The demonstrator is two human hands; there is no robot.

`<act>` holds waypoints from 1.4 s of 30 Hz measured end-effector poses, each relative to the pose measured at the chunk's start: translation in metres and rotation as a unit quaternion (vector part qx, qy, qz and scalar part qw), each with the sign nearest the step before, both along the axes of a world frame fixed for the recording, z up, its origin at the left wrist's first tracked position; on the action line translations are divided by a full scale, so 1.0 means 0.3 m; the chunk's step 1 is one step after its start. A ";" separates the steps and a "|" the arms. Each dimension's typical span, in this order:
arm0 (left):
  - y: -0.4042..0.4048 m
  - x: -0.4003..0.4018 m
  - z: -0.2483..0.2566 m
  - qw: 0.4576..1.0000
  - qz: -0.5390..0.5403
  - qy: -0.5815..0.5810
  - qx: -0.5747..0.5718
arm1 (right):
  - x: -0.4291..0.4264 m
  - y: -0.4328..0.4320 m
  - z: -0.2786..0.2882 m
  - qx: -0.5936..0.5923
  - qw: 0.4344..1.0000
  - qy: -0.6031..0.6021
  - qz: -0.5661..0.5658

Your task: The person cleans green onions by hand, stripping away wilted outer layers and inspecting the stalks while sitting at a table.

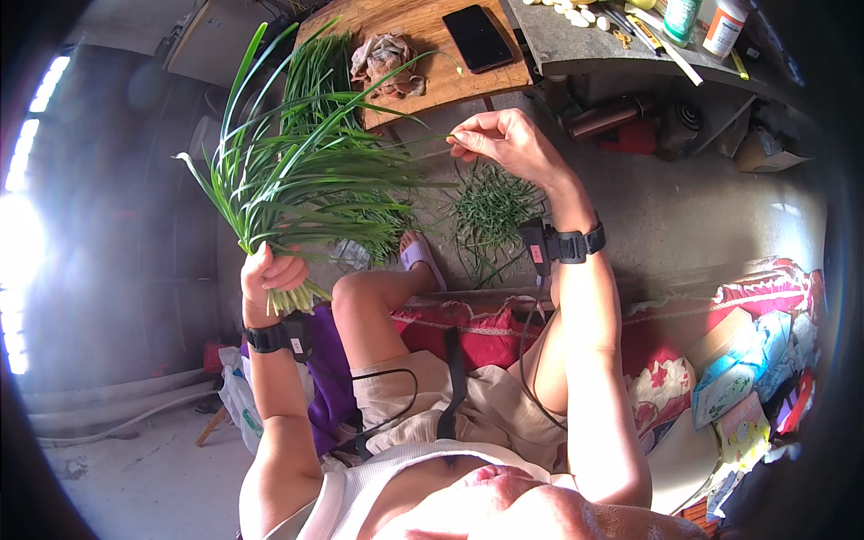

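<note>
My left hand (273, 277) is closed around the pale stem ends of a bunch of long green leaves, likely garlic chives (290, 182), which fan upward and to the right. At the leaf tips, my right hand (503, 145) pinches one thin blade between thumb and fingertips. More of the same greens (320, 81) lie on the left part of a low wooden table (432, 30), beside a crumpled brownish cloth (385, 64). Below my right hand, a loose heap of short green pieces (496, 206) rests on the floor. Another heap is partly hidden behind the bunch.
A black smartphone (478, 38) lies on the wooden table. The grey table (594, 57) at upper right holds bottles (725, 27), a utility knife (644, 34) and pale cloves. Underneath is a dark flask (604, 118). Bags and packets (736, 391) lie at right on the red-covered seat.
</note>
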State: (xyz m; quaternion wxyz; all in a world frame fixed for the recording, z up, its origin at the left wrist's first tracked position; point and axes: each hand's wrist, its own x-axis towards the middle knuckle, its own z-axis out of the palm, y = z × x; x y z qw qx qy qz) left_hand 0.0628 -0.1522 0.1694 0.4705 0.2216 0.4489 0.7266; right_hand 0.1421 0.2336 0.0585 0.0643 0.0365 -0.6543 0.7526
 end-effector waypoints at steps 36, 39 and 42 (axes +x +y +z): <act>0.067 -0.034 0.148 0.996 0.034 0.006 0.079 | 0.041 -0.103 -0.106 0.392 0.892 -0.022 -0.226; 0.117 -0.068 0.254 0.995 -0.017 0.007 0.099 | 0.054 -0.228 -0.020 0.407 0.891 0.076 -0.185; 0.127 -0.083 0.368 0.992 -0.069 0.022 0.101 | 0.138 -0.538 0.178 0.248 0.964 0.071 0.069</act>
